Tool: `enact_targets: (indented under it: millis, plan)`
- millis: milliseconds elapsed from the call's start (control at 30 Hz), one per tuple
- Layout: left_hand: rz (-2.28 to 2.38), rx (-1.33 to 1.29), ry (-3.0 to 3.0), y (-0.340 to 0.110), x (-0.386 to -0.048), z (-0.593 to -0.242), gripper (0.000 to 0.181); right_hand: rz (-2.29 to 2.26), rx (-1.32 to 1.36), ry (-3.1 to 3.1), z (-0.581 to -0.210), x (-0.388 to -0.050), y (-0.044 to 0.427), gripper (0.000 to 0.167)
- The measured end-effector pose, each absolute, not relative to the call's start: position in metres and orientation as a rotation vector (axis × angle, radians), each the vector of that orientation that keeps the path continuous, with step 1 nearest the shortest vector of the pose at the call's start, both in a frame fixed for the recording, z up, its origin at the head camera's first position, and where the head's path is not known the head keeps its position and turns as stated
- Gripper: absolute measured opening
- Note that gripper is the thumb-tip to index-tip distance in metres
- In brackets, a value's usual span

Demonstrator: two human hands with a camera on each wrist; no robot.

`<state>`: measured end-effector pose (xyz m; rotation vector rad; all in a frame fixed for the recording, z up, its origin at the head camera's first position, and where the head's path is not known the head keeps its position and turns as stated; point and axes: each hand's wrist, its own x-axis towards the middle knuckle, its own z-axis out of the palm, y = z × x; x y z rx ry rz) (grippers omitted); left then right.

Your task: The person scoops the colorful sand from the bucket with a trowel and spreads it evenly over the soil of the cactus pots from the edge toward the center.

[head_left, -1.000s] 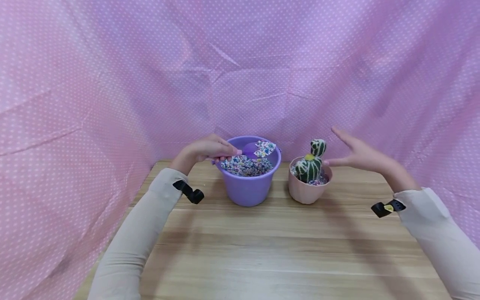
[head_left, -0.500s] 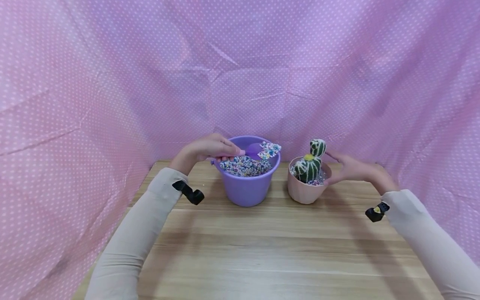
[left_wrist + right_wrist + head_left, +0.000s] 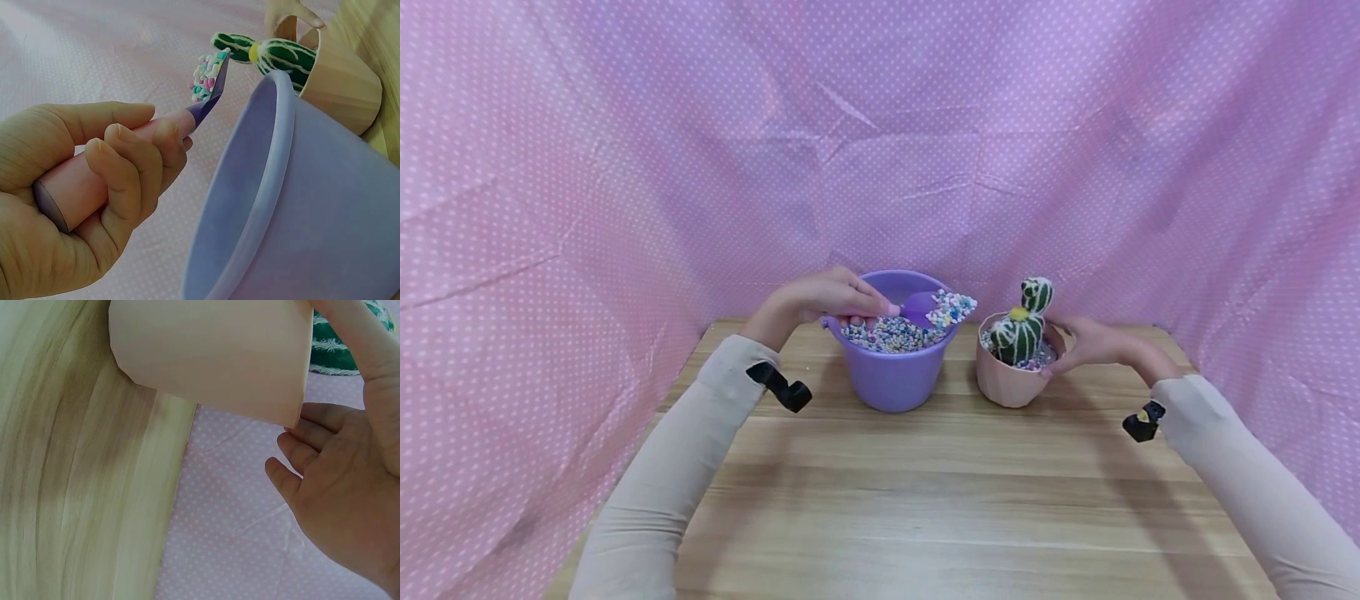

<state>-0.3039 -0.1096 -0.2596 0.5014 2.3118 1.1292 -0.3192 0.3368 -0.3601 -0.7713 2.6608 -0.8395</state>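
Observation:
My left hand (image 3: 835, 298) grips the pink handle of a small toy shovel (image 3: 206, 111). Its purple blade bears a heap of multicoloured pellets (image 3: 952, 308) and reaches over the right rim of a purple bucket (image 3: 895, 383). More pellets lie inside that bucket. To its right stands a pale pink flowerpot (image 3: 1009, 387) with a green, white-striped toy cactus (image 3: 1018, 337) and some pellets in it. My right hand (image 3: 1093, 343) holds the pot's right side at the rim, thumb in front and fingers toward the back; the cactus is partly cut off in the right wrist view.
Both containers stand near the back edge of a wooden table (image 3: 910, 500). A pink dotted cloth (image 3: 895, 167) hangs behind and at the sides. Black straps with small cameras sit on both sleeves.
My right hand has come down and left from above the pot onto its rim. The loaded shovel has moved right, from over the bucket's inside to past its rim.

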Motion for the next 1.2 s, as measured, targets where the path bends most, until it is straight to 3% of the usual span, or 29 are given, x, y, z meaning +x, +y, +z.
enact_targets:
  millis: [533, 767, 1000, 1200]
  plan:
    - [1.118, 0.633, 2.202, -0.088, -0.294, -0.266, 0.032, -0.945, -0.799, 2.600, -0.368, -0.315, 0.339, 0.096]
    - [1.131, 0.691, 2.161, -0.077, -0.290, -0.271, 0.030, -0.928, -0.756, 2.611, -0.366, -0.310, 0.336, 0.104]
    - [1.079, 0.723, 2.166, -0.065, -0.289, -0.277, 0.042, -0.958, -0.813, 2.621, -0.365, -0.311, 0.334, 0.090]
    - [1.057, 0.756, 2.163, -0.053, -0.287, -0.283, 0.035, -0.931, -0.747, 2.632, -0.366, -0.312, 0.335, 0.090]
